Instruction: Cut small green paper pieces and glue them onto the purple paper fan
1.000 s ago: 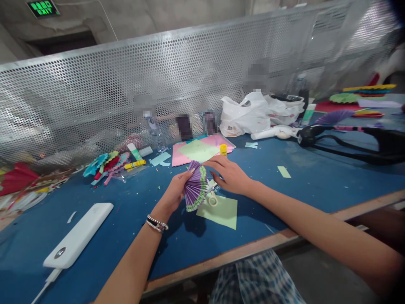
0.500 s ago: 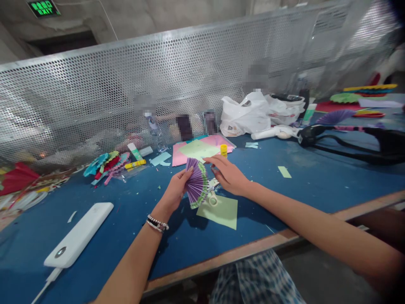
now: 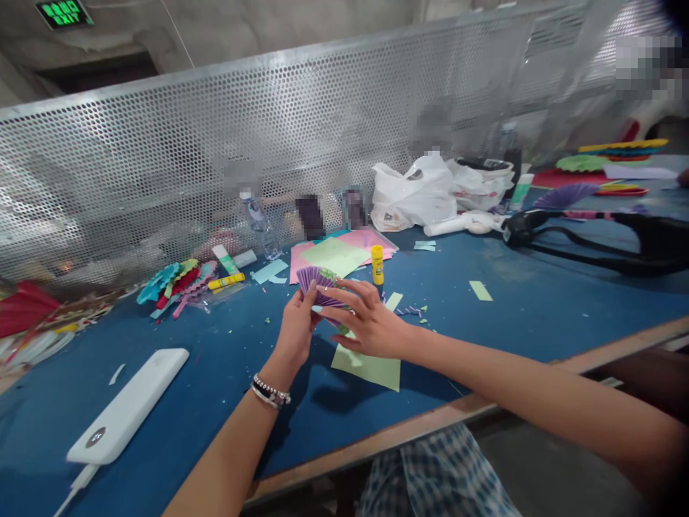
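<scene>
My left hand [image 3: 298, 320] pinches a purple pleated paper fan [image 3: 308, 278] at its left side; a light green patterned band runs along the fan's outer edge. Spread fingers of my right hand [image 3: 369, 319] lie across the front of the fan, hiding much of it, and their tips reach close to my left thumb. The right thumb is hidden. Below both hands a light green paper sheet [image 3: 371, 372] lies on the blue table, with a pale object partly covered on it. A yellow glue stick [image 3: 377, 266] stands upright just beyond my right hand.
Pink and green sheets [image 3: 336, 255] lie behind the hands. Folded coloured paper pieces [image 3: 177, 283] and another yellow glue stick [image 3: 226, 281] are to the left. A white power bank [image 3: 129, 406] sits front left. White plastic bags [image 3: 414, 197] and a black strap [image 3: 581, 240] are right.
My right hand has moved left and down, from beside the fan to across its front. The fan has tilted and shifted slightly left in my left hand. More of the upright glue stick shows.
</scene>
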A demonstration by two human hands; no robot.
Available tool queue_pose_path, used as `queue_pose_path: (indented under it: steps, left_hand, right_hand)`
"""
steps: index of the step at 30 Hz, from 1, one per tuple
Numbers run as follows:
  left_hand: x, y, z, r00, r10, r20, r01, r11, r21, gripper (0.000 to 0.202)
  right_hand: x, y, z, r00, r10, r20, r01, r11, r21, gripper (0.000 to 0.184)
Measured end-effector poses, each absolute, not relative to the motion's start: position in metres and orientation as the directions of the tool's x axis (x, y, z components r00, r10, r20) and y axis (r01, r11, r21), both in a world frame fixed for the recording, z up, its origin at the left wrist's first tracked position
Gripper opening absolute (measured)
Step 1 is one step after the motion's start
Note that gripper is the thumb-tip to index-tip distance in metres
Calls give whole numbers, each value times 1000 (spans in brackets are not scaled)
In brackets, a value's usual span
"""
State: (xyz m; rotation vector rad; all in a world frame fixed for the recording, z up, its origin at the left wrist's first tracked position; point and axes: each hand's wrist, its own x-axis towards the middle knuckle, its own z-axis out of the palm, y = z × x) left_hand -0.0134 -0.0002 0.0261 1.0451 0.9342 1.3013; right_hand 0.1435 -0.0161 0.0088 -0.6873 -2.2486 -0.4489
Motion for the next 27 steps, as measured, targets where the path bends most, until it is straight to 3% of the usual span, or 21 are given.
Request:
queue_pose_path:
  steps: [4, 7, 13, 18, 27]
  left_hand:
    - [-16, 5, 24, 45, 998, 34, -236, -22, 972, 41]
    - [-17, 7, 23, 54, 995, 81, -105, -75, 992, 40]
    - [-17, 0, 27, 276, 939, 205, 152, -253, 955, 38]
    - [-18, -5, 27, 407, 871, 275, 327, -420, 847, 41]
    - [-24, -3, 27, 463, 821, 335, 448, -543, 710, 35]
  right_hand:
    - [150, -10, 14, -508, 408, 759, 624, 781, -2, 42]
    - [157, -4, 19, -451, 418, 789, 637, 769, -44, 42]
    - [172, 9, 24, -423, 450, 787, 650, 755, -83, 49]
    - [178, 14, 26, -463, 474, 749, 630, 770, -98, 57]
    - [173, 17, 17, -494, 478, 726, 504, 838, -208, 22]
